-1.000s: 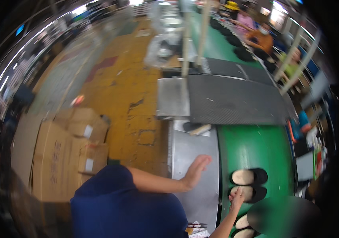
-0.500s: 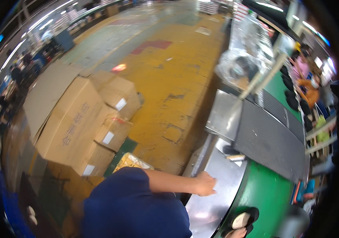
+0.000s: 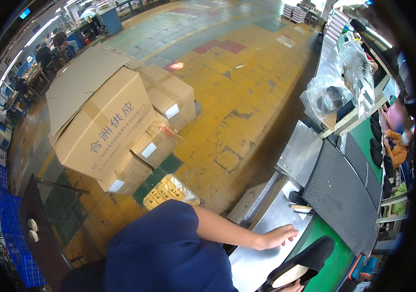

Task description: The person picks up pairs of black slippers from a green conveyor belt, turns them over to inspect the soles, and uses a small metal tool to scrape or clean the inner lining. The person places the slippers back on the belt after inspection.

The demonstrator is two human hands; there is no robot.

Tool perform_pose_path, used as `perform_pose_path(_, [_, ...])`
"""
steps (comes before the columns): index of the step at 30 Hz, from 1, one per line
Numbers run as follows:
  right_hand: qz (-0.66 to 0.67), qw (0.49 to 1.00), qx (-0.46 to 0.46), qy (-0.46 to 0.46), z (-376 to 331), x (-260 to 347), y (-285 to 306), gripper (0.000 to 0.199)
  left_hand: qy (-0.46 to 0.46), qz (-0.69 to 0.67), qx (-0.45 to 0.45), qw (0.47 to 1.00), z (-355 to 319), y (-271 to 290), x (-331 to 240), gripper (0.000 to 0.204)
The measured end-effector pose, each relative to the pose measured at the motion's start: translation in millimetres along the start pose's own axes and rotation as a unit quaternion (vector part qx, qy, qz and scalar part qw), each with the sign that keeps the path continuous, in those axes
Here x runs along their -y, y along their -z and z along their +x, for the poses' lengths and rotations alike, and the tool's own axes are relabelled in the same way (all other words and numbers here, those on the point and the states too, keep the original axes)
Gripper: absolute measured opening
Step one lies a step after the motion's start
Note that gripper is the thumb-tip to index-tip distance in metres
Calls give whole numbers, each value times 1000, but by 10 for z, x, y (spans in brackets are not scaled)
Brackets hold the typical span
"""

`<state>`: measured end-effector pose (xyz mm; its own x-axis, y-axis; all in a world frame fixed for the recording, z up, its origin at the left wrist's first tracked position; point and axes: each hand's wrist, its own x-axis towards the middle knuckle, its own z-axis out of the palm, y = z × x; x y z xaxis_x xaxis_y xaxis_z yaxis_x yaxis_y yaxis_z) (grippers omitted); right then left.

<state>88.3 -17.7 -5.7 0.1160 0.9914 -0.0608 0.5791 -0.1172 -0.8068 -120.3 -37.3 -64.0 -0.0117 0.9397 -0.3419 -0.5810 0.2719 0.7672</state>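
At the far left, blue crates (image 3: 11, 219) are standing beside a dark table (image 3: 45, 243), on which 2 pale, rounded pieces (image 3: 32, 229) are lying. Further right, brown cardboard boxes (image 3: 76, 151) are sitting together on the floor, with a yellow-patterned bundle (image 3: 166, 192) lying just beside them. From a navy sleeve (image 3: 169, 233), the person's left forearm (image 3: 227, 227) is stretching out to the right. The left hand (image 3: 280, 237) is hanging loose at its end over a metal ledge (image 3: 254, 260), holding nothing, its back facing up, its fingers parting and curling slightly. The right hand (image 3: 293, 287) is showing only in part at the lower edge, its fingers gripping a black shoe (image 3: 315, 255) near the open end; its thumb is hiding from view. The shoe is tilting across the border of the ledge and a green belt (image 3: 344, 253), its plain, rounded toe pointing to the upper right and its cream insole showing. Beyond, a grey ribbed mat (image 3: 339, 180) is covering the belt.
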Motion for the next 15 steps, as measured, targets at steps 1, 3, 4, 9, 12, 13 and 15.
perform_pose_path(1, [12,1000,7,4,-23,92,-34,38,17,-38,22,999,28,17,-2,58])
perform_pose_path(3, [44,999,15,5,-117,263,-121,38,54,-112,67,990,99,41,18,69])
perform_pose_path(4, [104,994,20,12,-170,335,-234,36,50,-191,121,973,108,3,-18,80])
perform_pose_path(9, [203,957,191,83,-163,-141,-694,18,-77,-488,297,817,54,129,-31,69])
perform_pose_path(12, [185,962,171,109,-424,-135,-522,30,-31,-463,218,858,-58,227,-62,69])
perform_pose_path(13, [52,985,155,50,-669,389,-259,43,-19,-449,204,870,-94,218,-101,69])
perform_pose_path(15, [145,988,53,17,-526,-94,-116,43,20,-439,218,871,-89,81,-149,69])
